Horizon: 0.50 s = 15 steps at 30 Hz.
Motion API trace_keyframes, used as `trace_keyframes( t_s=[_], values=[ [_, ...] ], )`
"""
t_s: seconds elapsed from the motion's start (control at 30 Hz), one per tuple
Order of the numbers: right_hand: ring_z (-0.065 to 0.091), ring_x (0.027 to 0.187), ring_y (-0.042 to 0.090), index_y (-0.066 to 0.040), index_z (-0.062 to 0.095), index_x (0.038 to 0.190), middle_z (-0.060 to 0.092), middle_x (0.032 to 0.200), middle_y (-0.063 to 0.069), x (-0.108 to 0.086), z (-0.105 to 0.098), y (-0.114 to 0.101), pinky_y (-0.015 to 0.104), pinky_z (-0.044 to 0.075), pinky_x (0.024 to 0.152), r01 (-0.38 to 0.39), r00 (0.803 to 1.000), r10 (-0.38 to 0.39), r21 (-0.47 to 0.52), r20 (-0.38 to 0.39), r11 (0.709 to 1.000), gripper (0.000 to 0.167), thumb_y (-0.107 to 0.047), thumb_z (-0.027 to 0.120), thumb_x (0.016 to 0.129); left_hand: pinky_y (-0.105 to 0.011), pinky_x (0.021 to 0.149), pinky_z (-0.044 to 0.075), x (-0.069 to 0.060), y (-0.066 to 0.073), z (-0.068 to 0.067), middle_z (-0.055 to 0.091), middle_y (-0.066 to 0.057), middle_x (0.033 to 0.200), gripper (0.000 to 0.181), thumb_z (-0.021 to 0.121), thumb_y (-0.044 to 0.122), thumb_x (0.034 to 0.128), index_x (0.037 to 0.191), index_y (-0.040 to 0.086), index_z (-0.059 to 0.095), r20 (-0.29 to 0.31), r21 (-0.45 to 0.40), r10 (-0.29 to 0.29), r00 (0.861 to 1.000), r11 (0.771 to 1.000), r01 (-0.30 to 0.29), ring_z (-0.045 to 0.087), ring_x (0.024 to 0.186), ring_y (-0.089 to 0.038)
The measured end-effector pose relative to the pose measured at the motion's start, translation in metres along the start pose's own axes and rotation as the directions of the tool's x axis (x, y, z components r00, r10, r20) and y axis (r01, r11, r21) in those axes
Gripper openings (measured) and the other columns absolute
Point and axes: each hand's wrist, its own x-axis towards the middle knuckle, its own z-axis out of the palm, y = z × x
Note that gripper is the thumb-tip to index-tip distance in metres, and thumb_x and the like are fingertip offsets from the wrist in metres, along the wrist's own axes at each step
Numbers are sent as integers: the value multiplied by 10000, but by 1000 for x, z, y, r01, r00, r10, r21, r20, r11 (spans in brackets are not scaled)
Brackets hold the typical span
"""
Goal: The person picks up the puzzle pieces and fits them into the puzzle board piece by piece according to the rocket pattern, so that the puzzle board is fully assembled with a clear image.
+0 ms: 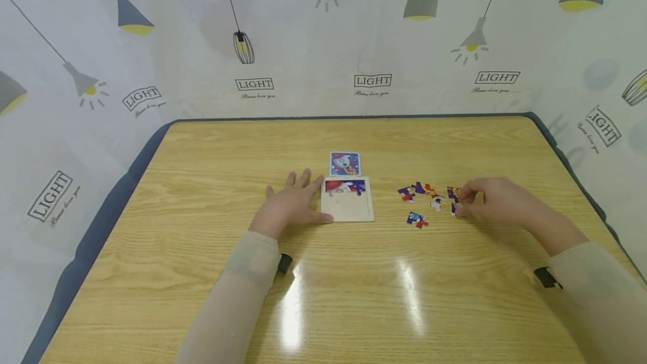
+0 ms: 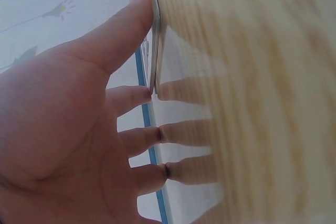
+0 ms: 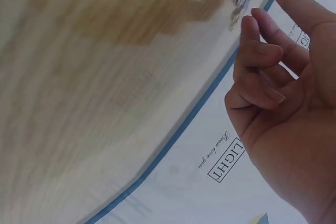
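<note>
Fingers (image 1: 305, 177) splayed, left grip (image 1: 290, 204) touches board (image 1: 347, 208); right grip (image 1: 497, 201) bends over pieces (image 1: 452, 191).

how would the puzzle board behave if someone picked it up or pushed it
The puzzle board shows a thin, straight edge in the left wrist view, so it is probably stiff and light. Lying flat on a glossy table, it would likely slide rather than tip. The pieces along its far side might slip out if tilted.

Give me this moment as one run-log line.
left hand: touches tray, only top strip filled | right hand: at loose pieces, grip unclear | picture card: beyond tray
</note>
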Motion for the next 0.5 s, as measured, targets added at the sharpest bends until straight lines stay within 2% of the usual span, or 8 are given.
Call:
trace_keyframes(
  t_s=[0.1,0.17,0.33,0.5],
  values=[
    [678,996,247,-50,731,1177,747,1098,71,-4,2,3,492,585,863,-6,1000,6,-12,21,1000,447,-420,815,940,-831,1241,-8,0,0,0,-77,-33,1815,1044,665,725,927,1722,361,94,1,1,-1,1000,1000,1,-93,1677,-385],
    [681,1023,270,-41,721,1184,740,1114,92,-6,3,4,525,581,878,1,1000,-1,-4,28,1000,468,-429,814,939,-834,1238,-9,0,0,0,-79,-34,1815,1046,667,725,927,1722,360,94,3,0,-2,1000,1000,2,-97,1676,-383],
    [610,882,178,-84,726,1099,731,1042,41,-7,5,5,391,534,768,12,1000,-12,5,24,1000,355,-396,809,950,-835,1238,-7,0,0,-1,-82,-35,1815,1048,669,728,923,1722,360,98,5,2,1,1000,1000,-1,-105,1675,-378],
    [531,790,135,-113,720,1040,714,966,-8,-9,8,5,307,459,697,18,1000,-18,2,24,1000,327,-420,798,957,-834,1240,-5,0,1,-1,-79,-37,1815,1047,667,729,922,1722,361,101,5,1,3,1000,1000,-3,-101,1676,-378]
  ],
)
